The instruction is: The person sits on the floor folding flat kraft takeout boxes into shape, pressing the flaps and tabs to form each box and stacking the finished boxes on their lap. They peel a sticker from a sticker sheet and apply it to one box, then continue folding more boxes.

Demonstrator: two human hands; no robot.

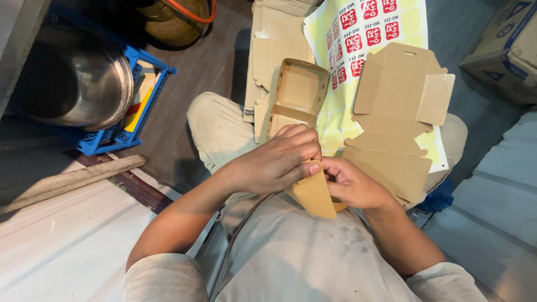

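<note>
The cardboard box (pixel 298 95) on the lap was plain tan, as was the flat blank (pixel 400 112) to its right and the folded flap (pixel 314 193) nearer. The sticker sheet (pixel 358 33) beneath was pale yellow with rows of red-and-white labels. At far left a blue crate (pixel 137 100) held a silver steel pot (pixel 78 78). The trousers (pixel 224 128) and shirt (pixel 302 251) were beige.
</note>
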